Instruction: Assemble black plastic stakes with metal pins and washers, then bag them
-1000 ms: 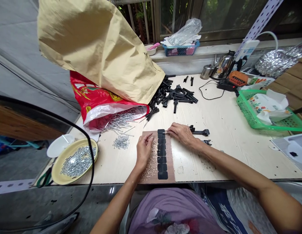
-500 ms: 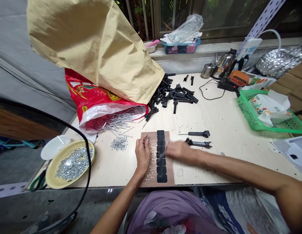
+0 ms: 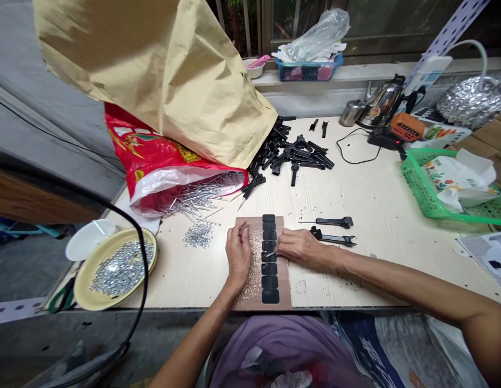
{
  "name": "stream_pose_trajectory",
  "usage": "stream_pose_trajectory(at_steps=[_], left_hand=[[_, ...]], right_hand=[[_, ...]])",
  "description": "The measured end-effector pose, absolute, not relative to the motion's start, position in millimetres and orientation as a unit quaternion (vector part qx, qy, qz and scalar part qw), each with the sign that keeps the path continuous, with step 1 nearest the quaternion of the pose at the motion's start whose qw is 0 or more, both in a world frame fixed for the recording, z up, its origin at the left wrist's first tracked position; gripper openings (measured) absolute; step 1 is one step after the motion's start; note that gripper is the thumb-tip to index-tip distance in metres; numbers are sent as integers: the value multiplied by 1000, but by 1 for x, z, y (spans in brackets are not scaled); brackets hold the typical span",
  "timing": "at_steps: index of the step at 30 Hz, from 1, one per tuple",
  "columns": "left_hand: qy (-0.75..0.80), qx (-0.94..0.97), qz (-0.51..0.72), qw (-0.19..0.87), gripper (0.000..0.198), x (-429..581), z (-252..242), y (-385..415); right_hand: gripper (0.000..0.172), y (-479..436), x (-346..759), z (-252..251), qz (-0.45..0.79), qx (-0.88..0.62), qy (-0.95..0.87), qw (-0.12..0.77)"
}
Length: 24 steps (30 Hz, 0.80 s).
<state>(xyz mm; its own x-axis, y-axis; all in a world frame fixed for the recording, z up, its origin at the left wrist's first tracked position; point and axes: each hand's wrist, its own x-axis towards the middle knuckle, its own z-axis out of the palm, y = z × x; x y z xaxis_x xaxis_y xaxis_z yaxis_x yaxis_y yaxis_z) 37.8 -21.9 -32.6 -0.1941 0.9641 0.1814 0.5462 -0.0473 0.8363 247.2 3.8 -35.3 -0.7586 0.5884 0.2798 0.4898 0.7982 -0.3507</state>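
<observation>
A brown board point(image 3: 283, 280) lies at the table's near edge with a column of several black pads point(image 3: 269, 257) and a scatter of tiny metal bits on its left half. My left hand point(image 3: 238, 254) rests curled on those bits, fingertips pinched together. My right hand point(image 3: 299, 247) is closed on a thin metal pin whose tip touches a black pad in the middle of the column. Two black handled tools point(image 3: 333, 229) lie just right of the board, beyond my right hand.
A yellow plate point(image 3: 147, 265) of small metal pieces and a white dish point(image 3: 87, 243) sit at the left. A red bag point(image 3: 153, 161) spills long pins under a brown paper sack point(image 3: 161, 75). Black parts point(image 3: 293, 153) are piled behind. A green basket point(image 3: 424, 194) and kettle point(image 3: 382, 102) stand right.
My right hand has come down from the top pad of the column to a middle pad. A second black tool now lies uncovered beside the board. My left hand barely moved.
</observation>
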Motion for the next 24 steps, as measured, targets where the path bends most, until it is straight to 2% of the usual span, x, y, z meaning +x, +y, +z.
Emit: stream_pose_trajectory(at_steps=[5,21,24], left_hand=[[642,586,432,241,29,37,-34,-22],[643,586,435,234,28,38,-33,-27],[637,597,429,234,29,35,-29,-21]], right_hand=[[32,28,250,-32,111,-400,-882,223],[31,13,240,-26,110,-375,-896,209],[34,-11,238,-20,148,-315,-916,199]])
